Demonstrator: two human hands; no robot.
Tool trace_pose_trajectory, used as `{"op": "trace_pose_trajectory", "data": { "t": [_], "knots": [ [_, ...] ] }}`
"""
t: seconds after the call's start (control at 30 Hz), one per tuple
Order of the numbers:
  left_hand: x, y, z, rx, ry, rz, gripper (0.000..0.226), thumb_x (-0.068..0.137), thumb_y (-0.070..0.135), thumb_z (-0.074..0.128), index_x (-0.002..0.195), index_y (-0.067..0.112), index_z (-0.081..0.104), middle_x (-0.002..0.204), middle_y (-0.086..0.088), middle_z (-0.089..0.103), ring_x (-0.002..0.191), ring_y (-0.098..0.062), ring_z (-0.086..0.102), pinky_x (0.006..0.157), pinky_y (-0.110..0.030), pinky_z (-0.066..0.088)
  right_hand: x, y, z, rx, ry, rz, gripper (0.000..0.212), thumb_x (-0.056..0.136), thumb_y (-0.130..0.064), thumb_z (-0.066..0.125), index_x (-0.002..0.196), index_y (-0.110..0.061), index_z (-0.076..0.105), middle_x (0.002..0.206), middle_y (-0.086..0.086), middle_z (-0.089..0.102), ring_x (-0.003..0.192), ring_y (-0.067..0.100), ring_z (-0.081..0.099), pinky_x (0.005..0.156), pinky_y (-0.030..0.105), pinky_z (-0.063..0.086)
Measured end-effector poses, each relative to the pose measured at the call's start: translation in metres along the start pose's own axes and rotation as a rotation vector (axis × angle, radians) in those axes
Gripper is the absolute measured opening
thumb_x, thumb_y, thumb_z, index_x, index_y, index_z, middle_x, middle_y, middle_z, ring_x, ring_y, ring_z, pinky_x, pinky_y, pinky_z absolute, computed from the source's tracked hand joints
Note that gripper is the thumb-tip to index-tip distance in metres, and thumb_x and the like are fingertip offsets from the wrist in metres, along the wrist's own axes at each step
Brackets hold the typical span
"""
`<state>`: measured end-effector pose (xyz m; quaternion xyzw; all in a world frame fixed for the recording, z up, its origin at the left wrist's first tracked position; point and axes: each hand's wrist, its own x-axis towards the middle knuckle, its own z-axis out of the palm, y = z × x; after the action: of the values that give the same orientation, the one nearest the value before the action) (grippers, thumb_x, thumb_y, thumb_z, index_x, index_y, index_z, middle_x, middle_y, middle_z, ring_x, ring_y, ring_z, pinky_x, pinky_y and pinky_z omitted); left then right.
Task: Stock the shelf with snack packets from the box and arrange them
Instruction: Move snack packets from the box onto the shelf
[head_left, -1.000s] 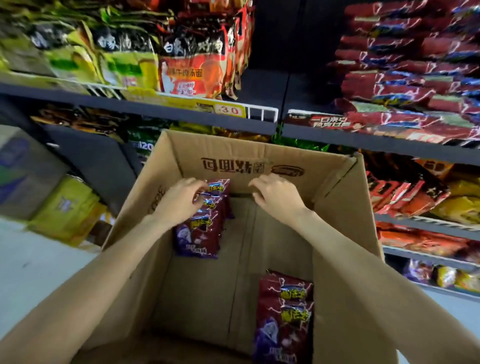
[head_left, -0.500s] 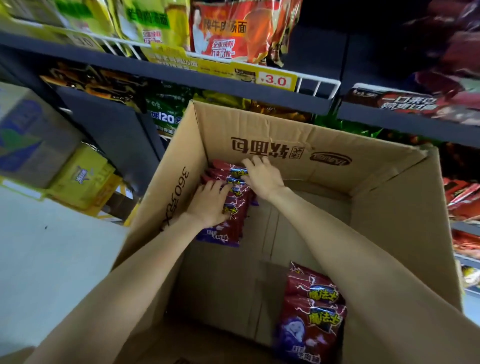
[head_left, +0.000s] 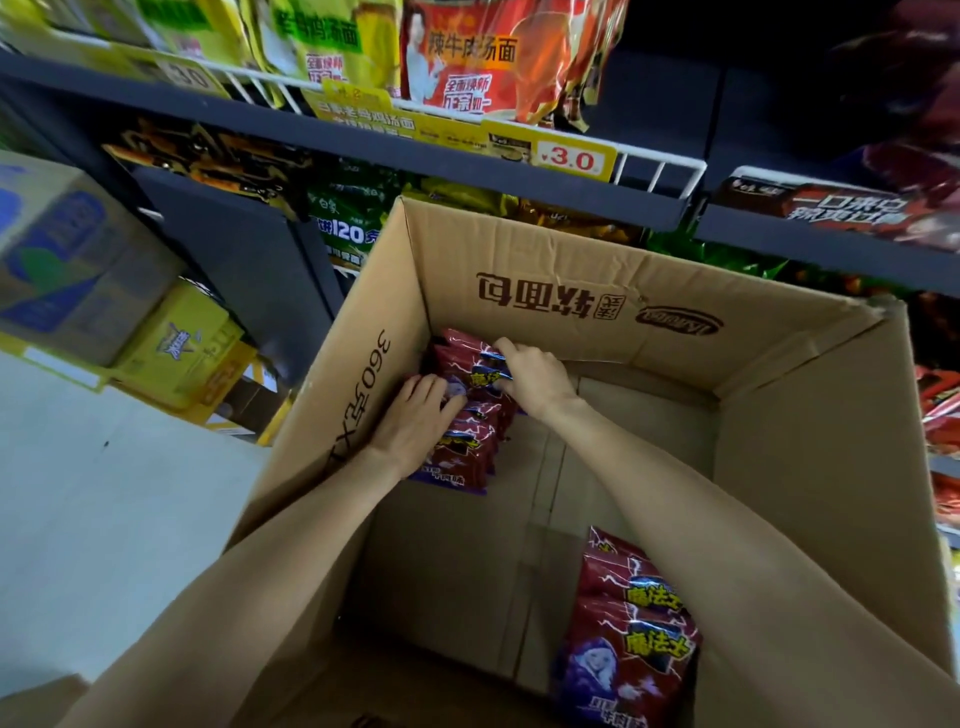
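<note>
inside, both hands (head_left: 415, 431) (head_left: 535, 379) grip cornered packets (head_left: 467, 447).

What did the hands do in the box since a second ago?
The right hand moved left from the bare back wall onto the stack of red packets. The left hand stayed gripping that stack. The other packets in the near corner and the box did not move.

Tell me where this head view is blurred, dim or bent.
Head view: upper right corner, around the red packets, is smeared and very dark; the stacked cartons at left are soft; the shelf edge bows from the wide lens; the box, both hands and the packets they hold look sharp.
</note>
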<state>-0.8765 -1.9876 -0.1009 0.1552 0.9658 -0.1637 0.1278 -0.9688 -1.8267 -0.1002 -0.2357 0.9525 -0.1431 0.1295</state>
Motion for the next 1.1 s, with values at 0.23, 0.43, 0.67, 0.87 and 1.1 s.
{"op": "trace_pose_trajectory", "data": {
  "t": [0.23,0.43,0.67,0.87,1.1],
  "knots": [
    [-0.01,0.001,-0.009,-0.06,-0.032,0.012,0.083,0.075,0.04,0.072,0.139,0.016,0.025,0.137,-0.007,0.043,0.123,-0.023,0.042,0.104,-0.033,0.029,-0.056,0.034,-0.035,0.019,0.162,0.103,0.035,0.087,-0.013,0.063,0.12,-0.011,0.052,0.113,0.01,0.063,0.101,0.031,0.062,0.08,0.038,0.053],
    [-0.027,0.01,-0.032,-0.106,0.074,0.046,0.08,0.077,0.043,0.07,0.14,0.022,0.025,0.136,-0.004,0.045,0.124,-0.021,0.041,0.105,-0.035,0.028,-0.11,0.049,-0.1,0.031,0.201,0.16,0.028,0.089,-0.019,0.061,0.115,-0.012,0.053,0.112,0.01,0.065,0.101,0.031,0.062,0.082,0.039,0.051],
    [-0.058,0.002,-0.085,-0.275,0.565,0.037,0.07,0.065,0.046,0.08,0.118,0.018,0.043,0.108,-0.007,0.064,0.096,-0.025,0.056,0.09,-0.039,0.043,-0.181,0.039,-0.18,0.071,0.406,0.177,0.027,0.092,-0.019,0.057,0.117,-0.008,0.056,0.118,0.01,0.063,0.106,0.026,0.06,0.084,0.034,0.045],
    [-0.078,0.007,-0.136,-0.501,0.782,-0.149,0.072,0.061,0.031,0.086,0.116,0.011,0.045,0.116,-0.015,0.062,0.103,-0.033,0.058,0.088,-0.046,0.047,-0.225,0.044,-0.23,0.142,0.518,0.118,0.024,0.092,-0.015,0.059,0.115,-0.008,0.056,0.113,0.011,0.064,0.097,0.028,0.064,0.077,0.043,0.054],
    [-0.078,0.0,-0.168,-0.493,0.794,-0.236,0.069,0.065,0.038,0.083,0.12,0.008,0.053,0.119,-0.01,0.063,0.106,-0.029,0.06,0.093,-0.041,0.044,-0.241,0.041,-0.295,0.484,0.606,0.004,0.005,0.094,-0.011,0.054,0.093,-0.009,0.05,0.073,-0.001,0.053,0.058,0.003,0.062,0.051,0.02,0.053]
  ]
}}
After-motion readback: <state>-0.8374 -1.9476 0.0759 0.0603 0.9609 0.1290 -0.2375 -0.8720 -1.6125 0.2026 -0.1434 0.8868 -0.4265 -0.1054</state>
